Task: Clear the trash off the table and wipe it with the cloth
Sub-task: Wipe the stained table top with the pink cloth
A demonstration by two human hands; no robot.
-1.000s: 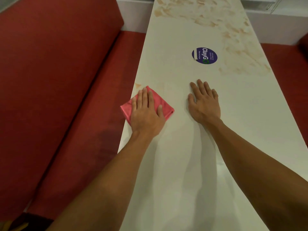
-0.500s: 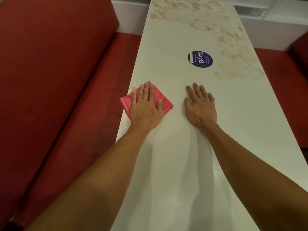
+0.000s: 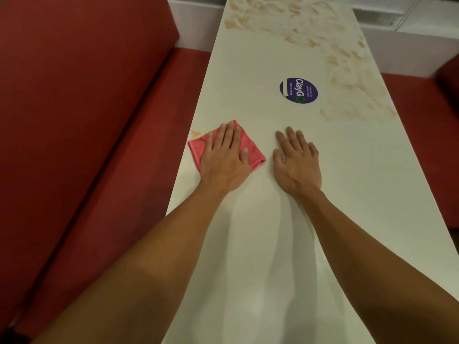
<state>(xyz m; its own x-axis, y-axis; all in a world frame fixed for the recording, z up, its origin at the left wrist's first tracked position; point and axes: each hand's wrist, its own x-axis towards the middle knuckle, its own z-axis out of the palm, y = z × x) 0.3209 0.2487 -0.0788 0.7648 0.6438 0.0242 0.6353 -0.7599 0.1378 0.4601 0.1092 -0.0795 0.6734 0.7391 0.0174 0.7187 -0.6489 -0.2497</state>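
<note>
Pink folded cloth [image 3: 251, 150] lies flat by the table's [image 3: 248, 256] left edge under the left hand [image 3: 224, 158], whose straight fingers press it down. The right hand [image 3: 296, 162] rests flat beside it, holding nothing. Brown smears [image 3: 347, 95] lie ahead and rightward up the long, smooth white top, past a round blue sticker [image 3: 298, 90].

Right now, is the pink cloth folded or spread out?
Folded: the pink cloth is a small compact square with a doubled edge at its right corner, pressed under the flat left hand.
</note>
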